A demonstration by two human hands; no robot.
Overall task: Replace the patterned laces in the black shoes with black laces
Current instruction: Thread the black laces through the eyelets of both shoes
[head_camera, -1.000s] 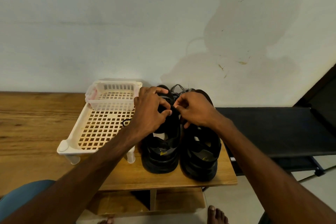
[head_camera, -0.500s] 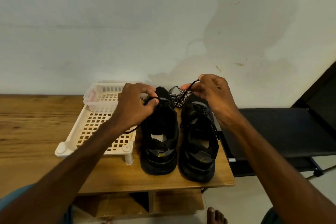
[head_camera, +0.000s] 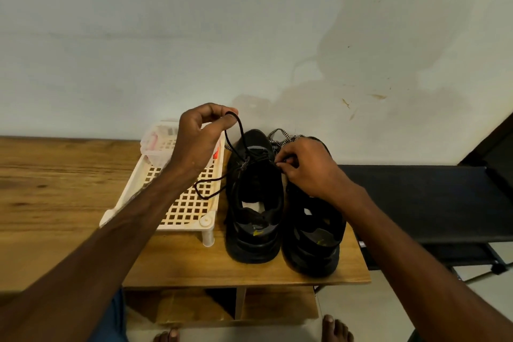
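Two black shoes stand side by side on the wooden table (head_camera: 55, 191), heels toward me: the left shoe (head_camera: 254, 203) and the right shoe (head_camera: 313, 233). My left hand (head_camera: 200, 139) is raised above the tray and pinches a loop of the black lace (head_camera: 236, 133), which runs down into the left shoe's eyelets; its loose end curls over the tray. My right hand (head_camera: 305, 169) pinches the lace's other end at the left shoe's right eyelets. The black-and-white patterned laces (head_camera: 280, 137) lie bunched behind the shoes' toes.
A cream plastic lattice tray (head_camera: 180, 203) on short legs stands left of the shoes, with a small clear box (head_camera: 158, 144) at its far end. A black folding cot (head_camera: 422, 200) lies to the right. The wall is close behind. My bare toes (head_camera: 334, 327) show below the table.
My left hand has lifted higher, drawing the black lace up. My right hand has dropped from above the right shoe down to the left shoe's eyelets.
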